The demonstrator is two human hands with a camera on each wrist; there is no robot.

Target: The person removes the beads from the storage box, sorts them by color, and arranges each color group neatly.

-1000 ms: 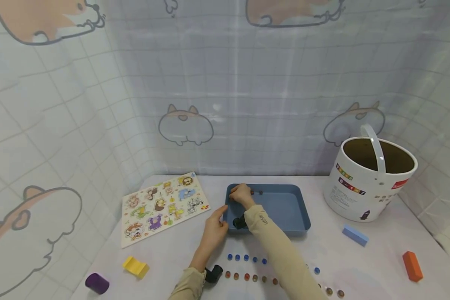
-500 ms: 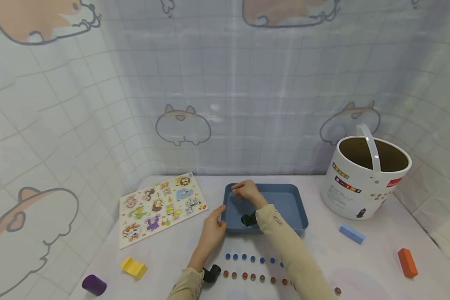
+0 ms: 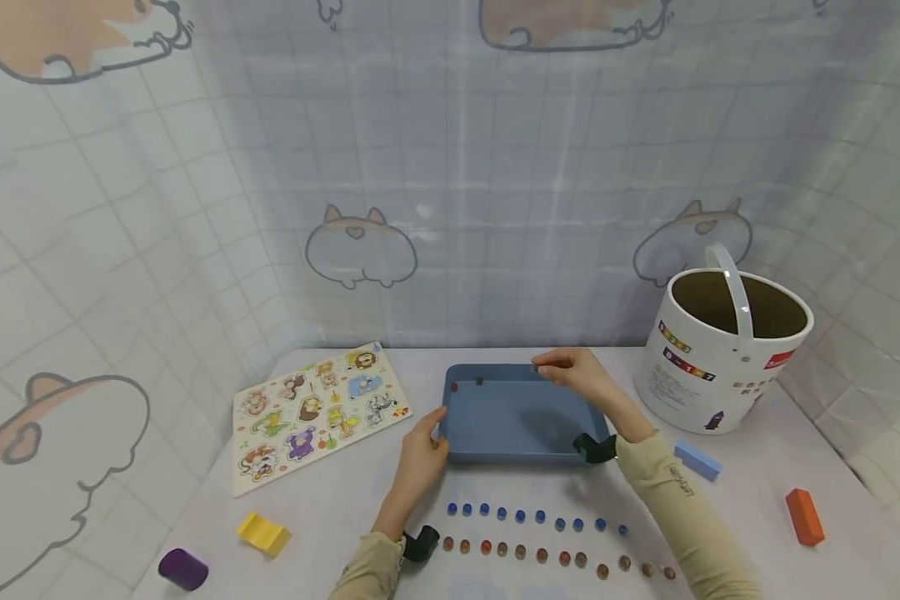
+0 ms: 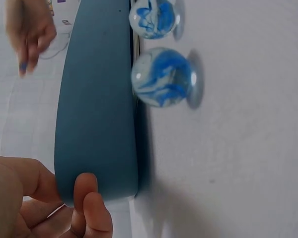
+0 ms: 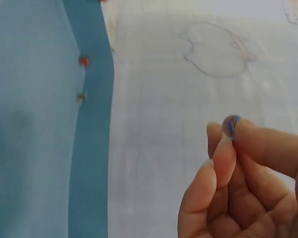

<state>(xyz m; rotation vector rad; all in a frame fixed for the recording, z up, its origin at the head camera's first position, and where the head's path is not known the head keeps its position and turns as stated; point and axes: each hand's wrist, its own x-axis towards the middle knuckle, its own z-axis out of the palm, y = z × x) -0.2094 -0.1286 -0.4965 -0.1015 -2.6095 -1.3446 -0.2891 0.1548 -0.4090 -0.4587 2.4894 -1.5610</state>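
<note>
My right hand [image 3: 581,379] is raised over the back right of a blue tray [image 3: 506,457]. Between thumb and fingertips it pinches a marble [image 5: 232,127] with blue in it. My left hand [image 3: 420,458] grips the tray's near left corner, its fingertips against the outer wall in the left wrist view. Inside the tray, two small reddish-brown marbles [image 3: 480,381] lie near the back left. On the table before the tray runs a row of blue marbles [image 3: 521,517]. Nearer me lies a row of brown and red marbles [image 3: 542,556].
An animal puzzle board [image 3: 318,417] lies left of the tray. A yellow block [image 3: 263,534] and a purple cylinder [image 3: 183,569] are at front left. To the right stand a white bucket [image 3: 682,367], a blue block [image 3: 697,461] and an orange block [image 3: 805,517].
My right hand has moved from the tray's back left corner to above its back right. The marbles at the back left, partly covered before, now show. My left hand stays on the tray.
</note>
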